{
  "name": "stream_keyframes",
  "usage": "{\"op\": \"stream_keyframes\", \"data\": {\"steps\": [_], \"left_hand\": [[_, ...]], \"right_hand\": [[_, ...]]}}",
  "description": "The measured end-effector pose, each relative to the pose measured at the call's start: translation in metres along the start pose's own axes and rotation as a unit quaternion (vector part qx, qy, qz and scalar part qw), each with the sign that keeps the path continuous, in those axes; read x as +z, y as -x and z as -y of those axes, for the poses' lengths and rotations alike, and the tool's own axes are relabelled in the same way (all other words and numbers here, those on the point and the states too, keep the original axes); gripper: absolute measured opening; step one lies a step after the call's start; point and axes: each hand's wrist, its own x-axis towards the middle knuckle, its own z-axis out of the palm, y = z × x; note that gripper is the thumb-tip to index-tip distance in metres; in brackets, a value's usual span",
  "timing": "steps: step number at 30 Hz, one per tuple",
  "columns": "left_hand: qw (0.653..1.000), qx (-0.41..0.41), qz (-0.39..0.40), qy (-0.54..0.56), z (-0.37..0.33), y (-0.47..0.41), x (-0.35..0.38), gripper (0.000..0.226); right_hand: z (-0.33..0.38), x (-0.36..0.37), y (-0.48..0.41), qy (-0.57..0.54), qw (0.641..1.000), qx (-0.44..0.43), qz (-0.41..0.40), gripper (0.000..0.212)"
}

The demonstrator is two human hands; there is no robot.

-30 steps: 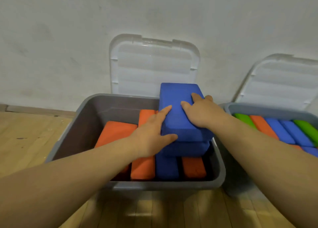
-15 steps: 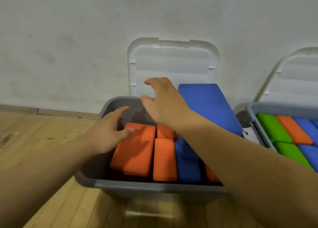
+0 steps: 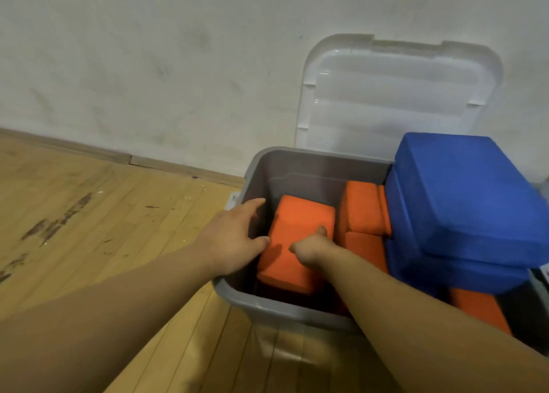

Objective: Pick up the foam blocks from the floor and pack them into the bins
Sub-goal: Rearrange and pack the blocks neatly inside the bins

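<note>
Lying flat in the grey bin [image 3: 282, 311], the orange foam block [image 3: 297, 219] sits between both hands. Left hand [image 3: 234, 239]: fingers spread nearly straight, thumb touching the block's left edge. Right hand [image 3: 312, 250]: fingers curled down over its right edge.

Dim, even indoor light; small glare on translucent lid [image 3: 386, 95]; deep shadow inside gray bin [image 3: 297, 167]; wide-angle edge bending, slight softness overall.
</note>
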Motion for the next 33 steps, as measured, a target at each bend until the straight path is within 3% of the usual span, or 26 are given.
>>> {"op": "stream_keyframes", "data": {"steps": [3,6,8,12,16,19,23,27,33], "left_hand": [[1.000,0.002,-0.004,0.013,0.001,-0.002,0.001,0.085],[1.000,0.008,-0.008,0.017,0.000,-0.002,0.001,0.082],[1.000,0.007,-0.008,0.011,0.001,-0.003,0.004,0.084],[1.000,-0.005,-0.006,0.019,0.004,-0.005,0.006,0.085],[0.999,0.006,-0.019,0.045,0.004,-0.002,0.005,0.082],[0.995,0.018,-0.040,0.091,0.001,-0.001,0.001,0.091],[0.983,0.046,-0.097,0.148,-0.009,-0.004,-0.015,0.089],[0.959,0.046,-0.122,0.251,-0.023,-0.013,-0.041,0.096],[0.958,0.044,-0.037,0.279,-0.002,-0.001,-0.062,0.112]], "right_hand": [[-0.004,0.007,-0.014,-0.089,0.996,0.003,-0.014,0.055],[-0.012,0.014,-0.020,-0.203,0.977,0.037,-0.059,0.108],[-0.015,0.016,-0.020,-0.206,0.977,0.015,-0.060,0.120],[-0.017,0.012,-0.013,-0.269,0.959,-0.007,-0.089,0.108],[-0.016,0.005,-0.003,-0.326,0.936,-0.031,-0.130,0.112],[-0.009,-0.020,0.012,-0.356,0.918,-0.049,-0.171,0.100],[-0.010,-0.050,0.040,-0.362,0.881,-0.165,-0.257,0.091],[-0.009,-0.069,0.058,-0.463,0.818,-0.267,-0.213,0.092],[0.012,-0.059,0.051,-0.519,0.785,-0.307,-0.140,0.106]]}}
